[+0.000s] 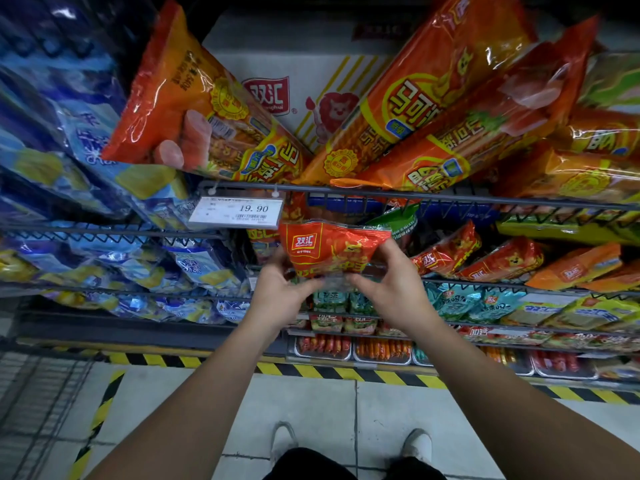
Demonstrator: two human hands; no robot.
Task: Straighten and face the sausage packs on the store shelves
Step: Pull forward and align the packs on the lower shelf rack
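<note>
Two hands hold one small shiny red plastic sausage pack (332, 247) in front of the grey wire shelf (502, 285), its label facing out. The left hand (277, 289) grips its bottom left corner. The right hand (391, 285) pinches its right side. The pack is not on the shelf yet. Lots looks left to do: the long orange sausage bags (433, 98) up top lean every way, and the small red packs (450, 251) nearby lie tipped.
</note>
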